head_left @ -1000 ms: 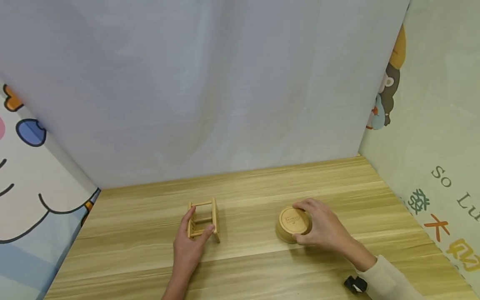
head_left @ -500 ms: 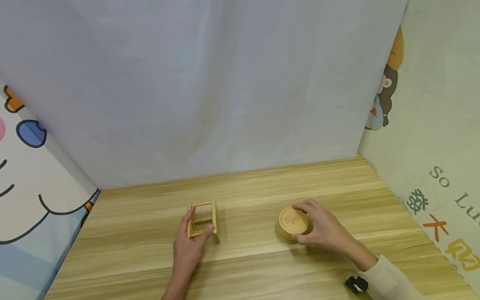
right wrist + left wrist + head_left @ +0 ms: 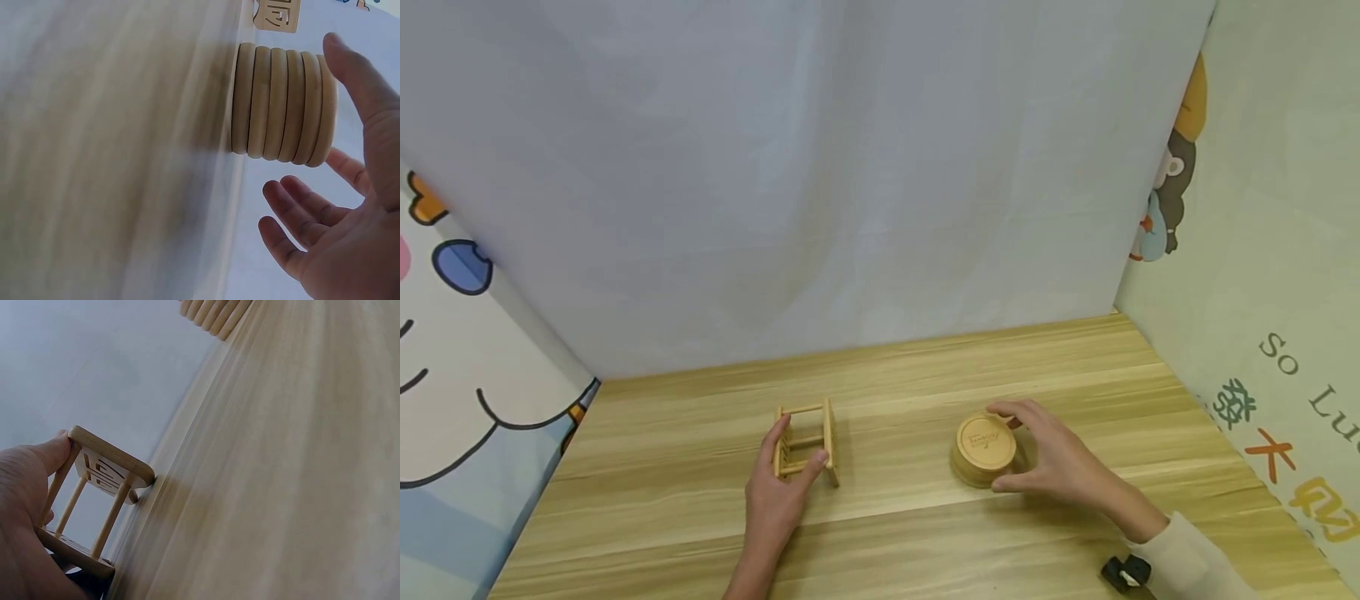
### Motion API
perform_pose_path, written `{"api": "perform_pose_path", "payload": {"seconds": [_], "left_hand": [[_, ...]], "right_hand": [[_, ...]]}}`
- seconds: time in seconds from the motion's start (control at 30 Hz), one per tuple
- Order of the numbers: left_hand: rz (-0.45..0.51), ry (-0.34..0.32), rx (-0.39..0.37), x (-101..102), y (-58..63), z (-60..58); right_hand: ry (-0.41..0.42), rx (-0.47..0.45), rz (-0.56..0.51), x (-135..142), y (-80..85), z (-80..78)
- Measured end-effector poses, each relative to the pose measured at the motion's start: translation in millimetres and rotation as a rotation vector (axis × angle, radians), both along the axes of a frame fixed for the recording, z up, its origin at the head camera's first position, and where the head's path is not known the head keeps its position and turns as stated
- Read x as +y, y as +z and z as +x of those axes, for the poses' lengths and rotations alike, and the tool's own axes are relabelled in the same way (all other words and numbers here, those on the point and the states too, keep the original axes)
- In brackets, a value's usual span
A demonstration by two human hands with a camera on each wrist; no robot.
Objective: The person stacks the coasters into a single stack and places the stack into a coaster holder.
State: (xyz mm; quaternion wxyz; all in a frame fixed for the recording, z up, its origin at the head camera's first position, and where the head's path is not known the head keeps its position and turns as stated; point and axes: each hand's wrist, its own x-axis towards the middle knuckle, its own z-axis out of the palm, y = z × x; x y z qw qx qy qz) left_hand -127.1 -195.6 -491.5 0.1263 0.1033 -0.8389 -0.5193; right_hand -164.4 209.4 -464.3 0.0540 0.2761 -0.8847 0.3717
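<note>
My left hand (image 3: 773, 498) grips a small wooden coaster holder (image 3: 831, 437), thumb on one end panel and fingers on the other. The holder has two cut-out panels joined by round rods, and it stands on the table. In the left wrist view, the cut-out pattern of the holder (image 3: 103, 464) faces the camera. Right of it sits a neat stack of round wooden coasters (image 3: 985, 442), the top one bearing stamped lettering. Beside this stack, my right hand (image 3: 1063, 467) is spread with the thumb apart from the fingers. The right wrist view shows several layered coasters (image 3: 277, 103) next to the spread right hand (image 3: 356, 244).
The wood-grain table (image 3: 895, 533) runs back to a pale grey cloth (image 3: 850, 183). Printed cloth walls stand at the left (image 3: 467, 358) and right (image 3: 1247, 250). A small black object (image 3: 1126, 573) is by the right sleeve.
My right hand has let go of the coaster stack and drawn slightly to the right, its fingers wider apart. The left hand and the coaster holder have stayed in place.
</note>
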Motion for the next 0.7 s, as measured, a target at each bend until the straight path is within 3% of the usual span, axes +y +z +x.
{"api": "perform_pose_path", "payload": {"seconds": [0.07,0.2,0.23,0.3,0.5,0.7], "left_hand": [[0.008,-0.007,-0.015,-0.6,0.2,-0.7],[0.016,-0.015,-0.027,-9.8,-20.0,-8.7],[0.013,-0.015,-0.022,-9.1,-18.7,-7.9],[0.005,-0.007,-0.002,-11.9,-27.5,-11.0],[-0.012,-0.007,0.033,-1.5,-5.4,-1.9],[0.005,-0.027,-0.036,2.5,8.7,1.8]], "right_hand": [[0.011,0.002,-0.003,1.4,-0.8,0.1],[0.036,-0.003,-0.006,3.1,-3.8,-0.3],[0.044,0.001,-0.006,3.3,-4.5,-0.4],[0.06,0.014,-0.007,3.9,-6.6,-1.0],[0.094,0.062,-0.014,4.9,-8.9,-1.0],[0.101,0.044,-0.026,6.1,-10.2,-2.0]]}}
